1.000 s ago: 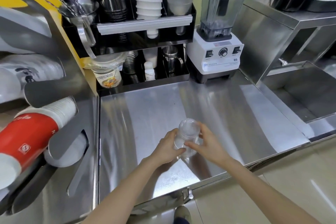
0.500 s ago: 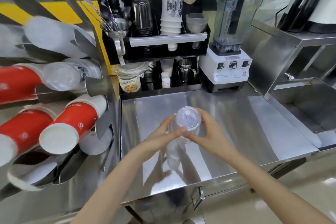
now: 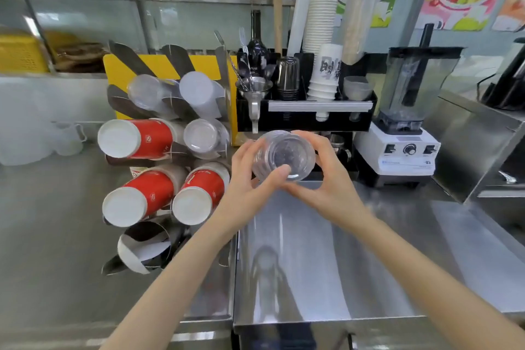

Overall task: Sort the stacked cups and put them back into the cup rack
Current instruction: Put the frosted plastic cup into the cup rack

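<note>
A stack of clear plastic cups (image 3: 284, 155) is held in the air above the steel counter, its base turned toward me. My left hand (image 3: 250, 179) grips it from the left and below, my right hand (image 3: 326, 176) from the right. To the left stands the metal cup rack (image 3: 170, 60) with slanted tubes. Three tubes hold red paper cups (image 3: 142, 139), three upper ones hold clear cups (image 3: 203, 136). The lowest tube (image 3: 145, 247) looks empty inside.
A black organiser (image 3: 306, 111) with white cups, a funnel and utensils stands behind my hands. A blender (image 3: 403, 128) sits at the right, with a steel sink ledge (image 3: 483, 167) beyond it. The counter (image 3: 341, 264) stretches toward me.
Both hands have lifted the clear cup stack up off the counter and tipped its base toward me. My view has swung up and left, bringing the whole cup rack into sight.
</note>
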`<act>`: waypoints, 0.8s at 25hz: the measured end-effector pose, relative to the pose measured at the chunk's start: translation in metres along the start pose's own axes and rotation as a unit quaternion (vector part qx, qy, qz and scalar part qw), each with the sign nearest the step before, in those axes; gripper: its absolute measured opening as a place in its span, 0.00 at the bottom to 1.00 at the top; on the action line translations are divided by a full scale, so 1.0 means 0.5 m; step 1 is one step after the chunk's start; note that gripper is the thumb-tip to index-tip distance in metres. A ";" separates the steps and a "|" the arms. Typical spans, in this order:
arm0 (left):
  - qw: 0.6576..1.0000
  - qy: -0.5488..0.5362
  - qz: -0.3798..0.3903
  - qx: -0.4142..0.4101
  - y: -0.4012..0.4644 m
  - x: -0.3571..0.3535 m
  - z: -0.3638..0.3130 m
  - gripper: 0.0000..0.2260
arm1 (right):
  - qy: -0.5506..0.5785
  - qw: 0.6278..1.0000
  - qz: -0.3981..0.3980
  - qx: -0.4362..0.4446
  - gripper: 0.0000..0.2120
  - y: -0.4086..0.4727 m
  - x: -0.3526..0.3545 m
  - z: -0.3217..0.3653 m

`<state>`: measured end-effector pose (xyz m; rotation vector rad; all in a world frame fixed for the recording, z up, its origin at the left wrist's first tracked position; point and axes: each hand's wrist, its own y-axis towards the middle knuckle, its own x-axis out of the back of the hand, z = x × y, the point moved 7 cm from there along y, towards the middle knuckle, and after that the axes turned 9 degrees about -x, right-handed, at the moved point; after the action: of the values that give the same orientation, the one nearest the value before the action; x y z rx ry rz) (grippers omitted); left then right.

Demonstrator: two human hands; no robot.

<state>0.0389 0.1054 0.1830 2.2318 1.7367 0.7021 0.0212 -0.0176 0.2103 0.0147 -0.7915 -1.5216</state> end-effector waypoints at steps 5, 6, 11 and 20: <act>0.996 0.028 -0.080 -0.025 0.003 0.116 -0.041 0.24 | -0.005 0.997 0.036 0.063 0.32 0.070 -0.072 0.073; 0.995 0.040 -0.093 -0.024 0.005 0.141 -0.044 0.23 | -0.003 0.997 0.048 0.063 0.33 0.086 -0.090 0.084; 0.991 0.082 -0.110 0.000 0.023 0.233 -0.023 0.34 | -0.011 0.995 0.076 0.059 0.33 0.150 -0.167 0.104; 0.990 0.106 -0.082 0.034 0.050 0.253 0.024 0.15 | -0.066 0.995 0.058 0.047 0.32 0.176 -0.220 0.061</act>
<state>0.0892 0.2209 0.2133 2.0895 2.0472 0.8813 0.0999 0.1023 0.2260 -0.0610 -0.9537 -1.3845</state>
